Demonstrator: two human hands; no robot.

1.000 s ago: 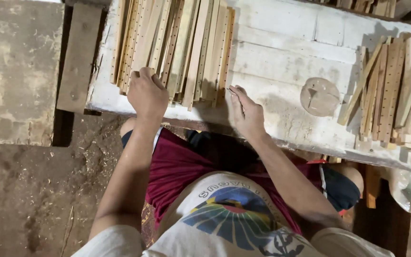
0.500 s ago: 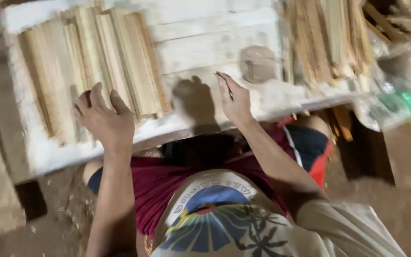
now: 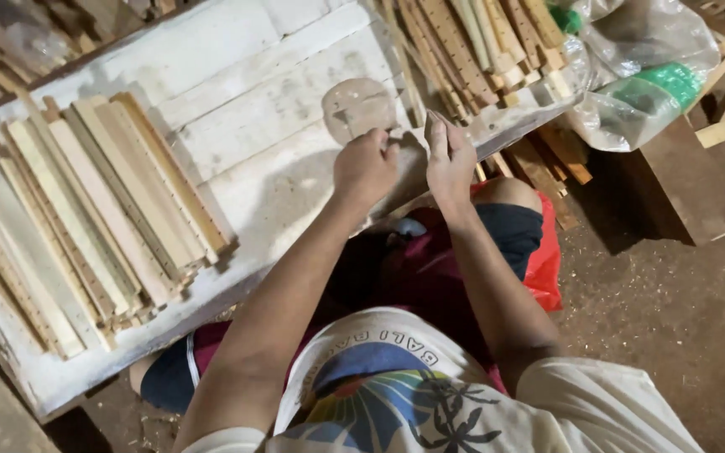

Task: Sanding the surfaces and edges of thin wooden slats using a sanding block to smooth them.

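Observation:
My left hand (image 3: 367, 168) rests on the white wooden table (image 3: 262, 109) with its fingers curled into a fist, just below a round pale disc (image 3: 357, 105). Nothing shows inside the fist. My right hand (image 3: 449, 155) is right beside it, fingers straight and together, their tips at the near ends of the right-hand pile of wooden strips (image 3: 472, 50), many of which have rows of small holes. A second, larger pile of wooden strips (image 3: 102, 218) lies to the left, away from both hands.
Clear plastic bags (image 3: 648, 75) with green contents sit at the table's right end. Loose wood offcuts (image 3: 547, 164) lie under the table by a dark plank (image 3: 677, 180). Sawdust covers the dirt floor (image 3: 673, 319). More sticks (image 3: 18, 33) are heaped at the far left.
Both hands have moved right, from the left pile of strips to the disc and the right pile. The left hand has curled shut. The view has swung right.

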